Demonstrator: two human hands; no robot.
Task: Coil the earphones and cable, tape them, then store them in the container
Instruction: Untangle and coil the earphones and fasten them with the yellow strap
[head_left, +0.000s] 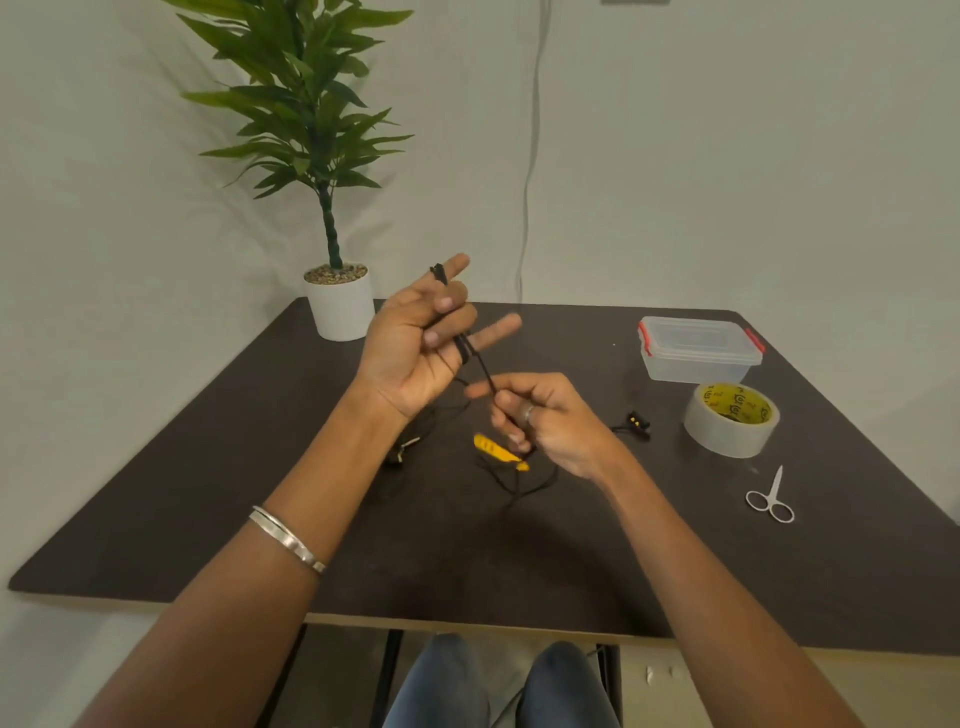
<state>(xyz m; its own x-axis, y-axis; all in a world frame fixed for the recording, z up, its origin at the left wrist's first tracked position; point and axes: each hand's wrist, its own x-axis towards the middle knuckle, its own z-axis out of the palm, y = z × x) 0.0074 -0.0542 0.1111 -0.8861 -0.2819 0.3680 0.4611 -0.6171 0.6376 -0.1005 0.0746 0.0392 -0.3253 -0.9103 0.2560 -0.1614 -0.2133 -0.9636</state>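
Two hands up over the dark table (675, 545), one black cord strung between them. Left hand (410, 345), raised and farther out, has the black earphone cord (480, 364) laid across its fingers, thumb clamping it, plug end poking above the index finger. From there the cord runs down and toward me to my right hand (540, 421), lower and nearer, which pinches it between thumb and fingertips. Slack trails under that hand onto the table, past a yellow piece (496, 449). I judge the next wrap goes up around the left fingers. Far right: lidded plastic container (698, 348), tape roll (731, 420), scissors (770, 498), all untouched.
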